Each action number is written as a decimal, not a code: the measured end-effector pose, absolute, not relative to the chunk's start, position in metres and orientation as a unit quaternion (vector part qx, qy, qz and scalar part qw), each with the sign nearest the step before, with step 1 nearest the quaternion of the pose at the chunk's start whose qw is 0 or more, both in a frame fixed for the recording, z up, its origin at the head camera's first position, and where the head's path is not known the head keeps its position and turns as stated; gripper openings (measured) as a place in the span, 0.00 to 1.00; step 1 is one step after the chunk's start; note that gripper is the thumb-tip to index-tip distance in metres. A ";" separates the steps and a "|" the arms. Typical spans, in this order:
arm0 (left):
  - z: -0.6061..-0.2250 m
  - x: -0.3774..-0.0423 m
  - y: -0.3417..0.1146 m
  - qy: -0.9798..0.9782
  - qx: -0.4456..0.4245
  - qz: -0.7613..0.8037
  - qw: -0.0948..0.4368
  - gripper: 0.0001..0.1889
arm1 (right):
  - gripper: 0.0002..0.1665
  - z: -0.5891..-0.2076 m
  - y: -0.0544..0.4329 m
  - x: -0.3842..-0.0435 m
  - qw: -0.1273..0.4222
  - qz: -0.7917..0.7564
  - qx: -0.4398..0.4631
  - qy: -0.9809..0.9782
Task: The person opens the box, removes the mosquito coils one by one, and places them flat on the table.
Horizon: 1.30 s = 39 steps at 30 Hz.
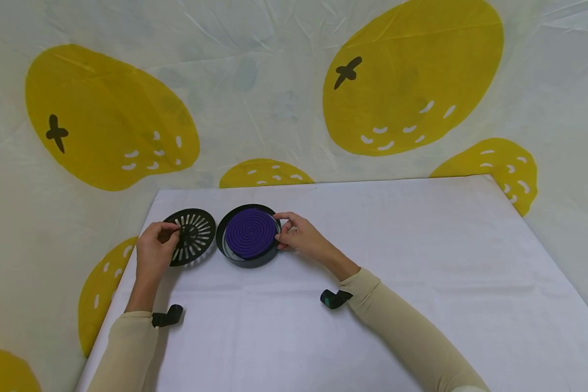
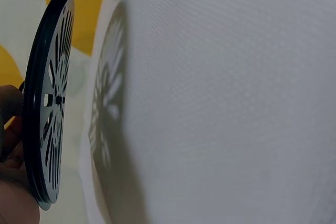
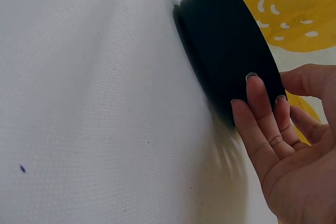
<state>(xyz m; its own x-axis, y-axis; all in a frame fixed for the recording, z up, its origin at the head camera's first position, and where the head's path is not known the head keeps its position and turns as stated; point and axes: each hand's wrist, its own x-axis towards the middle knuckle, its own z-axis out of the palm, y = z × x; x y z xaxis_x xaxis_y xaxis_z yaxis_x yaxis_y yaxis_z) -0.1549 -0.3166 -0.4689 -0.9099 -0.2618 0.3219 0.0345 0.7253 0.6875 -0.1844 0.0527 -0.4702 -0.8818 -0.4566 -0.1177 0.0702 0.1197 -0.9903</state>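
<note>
A pale fabric backdrop printed with large yellow fruit shapes [image 1: 259, 71] fills the far side. In front of it spreads a broad table under a white cloth [image 1: 421, 245]. Two beige sleeves [image 1: 402, 326] reach in over its near part.

On the cloth, at the far left part of the table, sits a round, shallow black tin [image 1: 249, 263], open side up. Just to its left is a flat, round black lid with slots radiating from its middle [image 1: 192, 236], held above the cloth and tilted; its slotted shadow falls on the cloth below. Inside the tin lies a purple spiral coil [image 1: 251, 234], nearly filling it, with a light crescent showing along its lower left edge.

The right hand [image 1: 305, 235] grips the tin's right side: fingertips press on the outer wall, and another digit touches the rim. The left hand [image 1: 155, 246] holds the lid, thumb and fingers pinched together at its upper face near the middle; the exact point of the pinch is hidden.

Smallest are the dark wrist-worn devices [image 1: 334, 299], one at each cuff.
</note>
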 end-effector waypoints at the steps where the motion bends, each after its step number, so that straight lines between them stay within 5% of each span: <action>1: -0.470 -0.155 -0.317 -0.907 0.062 -0.365 0.203 0.07 | 0.32 -0.470 0.053 -0.185 0.203 -0.649 -0.134 0.720; 39: -0.481 -0.162 -0.326 -0.920 0.078 -0.351 0.154 0.06 | 0.32 -0.471 0.053 -0.186 0.205 -0.650 -0.134 0.720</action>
<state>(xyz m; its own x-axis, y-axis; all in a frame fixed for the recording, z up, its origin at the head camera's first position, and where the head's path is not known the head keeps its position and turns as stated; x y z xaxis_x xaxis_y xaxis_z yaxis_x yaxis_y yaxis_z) -0.1616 -0.3264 -0.4814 -0.9403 -0.2511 0.2298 -0.0346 0.7422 0.6693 -0.1862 0.0526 -0.4710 -0.8799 -0.4596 -0.1201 0.0725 0.1199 -0.9901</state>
